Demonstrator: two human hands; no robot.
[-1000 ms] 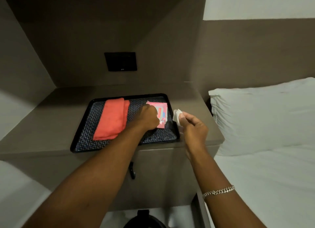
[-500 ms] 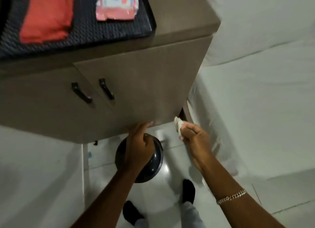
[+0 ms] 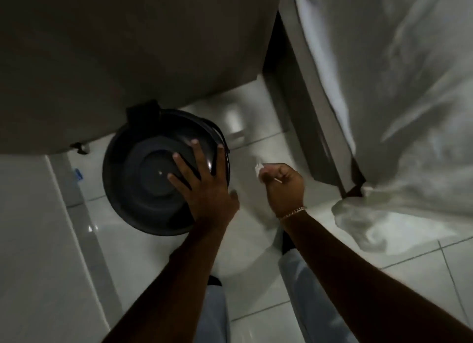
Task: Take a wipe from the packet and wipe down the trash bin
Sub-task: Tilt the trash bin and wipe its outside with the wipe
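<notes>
My left hand (image 3: 202,189) — fingers spread, flat on the lid, holding nothing; I should press down to steady the bin as wiping begins. My right hand (image 3: 282,186) — closed, pinching a small white wipe (image 3: 259,169) just beside the rim, not yet touching. Trash bin (image 3: 143,178) — round, dark, glossy domed lid, standing on the pale tiled floor (image 3: 256,286), half under the cabinet (image 3: 133,50).

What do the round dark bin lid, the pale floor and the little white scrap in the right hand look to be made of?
The round dark trash bin lid looks like glossy moulded plastic or coated metal; small highlights glint near the left hand. The pale floor seems glazed tile: grout lines and mirror-like reflections. The white scrap pinched in the right hand looks like soft, crumpled wipe fabric, though it is too small to be sure.
</notes>
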